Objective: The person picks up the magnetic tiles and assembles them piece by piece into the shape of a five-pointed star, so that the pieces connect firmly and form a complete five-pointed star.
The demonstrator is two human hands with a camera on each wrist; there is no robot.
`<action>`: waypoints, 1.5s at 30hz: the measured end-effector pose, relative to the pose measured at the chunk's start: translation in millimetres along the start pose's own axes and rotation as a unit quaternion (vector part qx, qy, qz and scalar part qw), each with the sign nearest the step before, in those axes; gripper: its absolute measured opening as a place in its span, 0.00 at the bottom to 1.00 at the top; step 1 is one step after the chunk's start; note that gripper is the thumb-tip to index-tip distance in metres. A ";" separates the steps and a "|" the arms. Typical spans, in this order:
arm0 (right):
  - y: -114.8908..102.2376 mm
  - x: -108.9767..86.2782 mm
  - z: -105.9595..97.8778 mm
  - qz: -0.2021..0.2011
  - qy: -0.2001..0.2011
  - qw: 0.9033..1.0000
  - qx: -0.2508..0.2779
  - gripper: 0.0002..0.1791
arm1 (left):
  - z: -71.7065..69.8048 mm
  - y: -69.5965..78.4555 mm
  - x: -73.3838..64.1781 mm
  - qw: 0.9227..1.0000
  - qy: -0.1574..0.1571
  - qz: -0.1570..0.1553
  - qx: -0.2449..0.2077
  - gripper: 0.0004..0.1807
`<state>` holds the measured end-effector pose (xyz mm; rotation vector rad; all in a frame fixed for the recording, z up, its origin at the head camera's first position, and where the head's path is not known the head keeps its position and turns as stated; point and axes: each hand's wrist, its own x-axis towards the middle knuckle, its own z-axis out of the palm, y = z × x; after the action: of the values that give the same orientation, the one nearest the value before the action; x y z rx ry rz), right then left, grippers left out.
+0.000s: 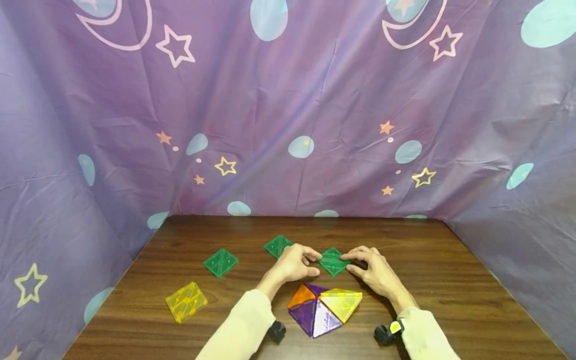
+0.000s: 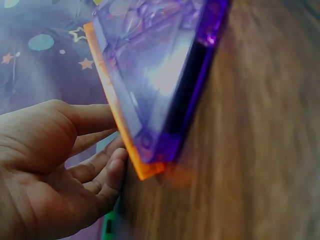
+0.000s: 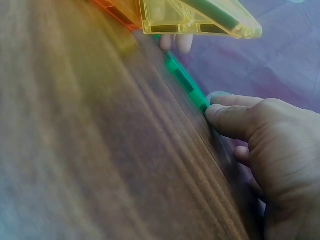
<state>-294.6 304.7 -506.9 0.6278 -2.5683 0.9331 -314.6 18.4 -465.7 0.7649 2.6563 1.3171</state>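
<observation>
A green diamond of magnetic tiles (image 1: 333, 262) lies flat on the table between the two hands. My right hand (image 1: 375, 270) pinches its right corner; the right wrist view shows thumb and finger at the end of the green tile edge (image 3: 187, 82). At the diamond's left corner is my left hand (image 1: 294, 263), its fingertips touching or very near it, fingers loosely bent. Nearer to me stands a raised shape of joined triangular tiles in purple (image 1: 304, 315), orange (image 1: 302, 297) and yellow (image 1: 343, 301). In the left wrist view, its purple side (image 2: 150, 75) partly hides the left fingertips.
Another green diamond (image 1: 276, 245) lies just behind the left hand, partly covered by it. Farther left are a third green diamond (image 1: 220, 262) and a yellow tile piece (image 1: 186, 301). A purple patterned curtain (image 1: 288, 115) hangs behind the brown wooden table (image 1: 450, 290).
</observation>
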 end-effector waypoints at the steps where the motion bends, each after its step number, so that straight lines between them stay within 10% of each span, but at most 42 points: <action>1: 0.1 -0.2 0.3 -0.005 0.003 1.000 0.001 0.15 | 1.6 -2.2 1.9 1.000 0.003 -0.002 -0.004 0.21; 8: 0.6 1.9 1.0 -0.031 0.017 0.999 -0.003 0.14 | 30.7 -57.2 38.4 0.997 0.060 0.001 0.042 0.23; 17: -9.5 4.8 5.6 -0.005 -0.001 0.999 0.044 0.15 | 38.2 -71.1 49.2 0.997 0.054 -0.008 0.049 0.18; 24: -14.3 6.5 7.2 0.035 -0.012 0.983 0.178 0.15 | 35.6 -68.5 49.3 0.997 0.058 -0.010 0.042 0.19; 31: -13.9 5.9 8.0 0.070 -0.023 0.975 0.211 0.17 | 5.8 1.0 7.4 0.997 0.060 -0.038 0.000 0.16; 45: -11.7 5.8 3.5 0.094 -0.032 0.973 0.209 0.17 | -1.2 4.3 3.4 0.992 0.073 -0.064 -0.075 0.13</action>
<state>-294.2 292.7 -500.8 0.5310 -2.5348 1.5666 -316.2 21.3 -461.3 0.4888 2.6234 1.5722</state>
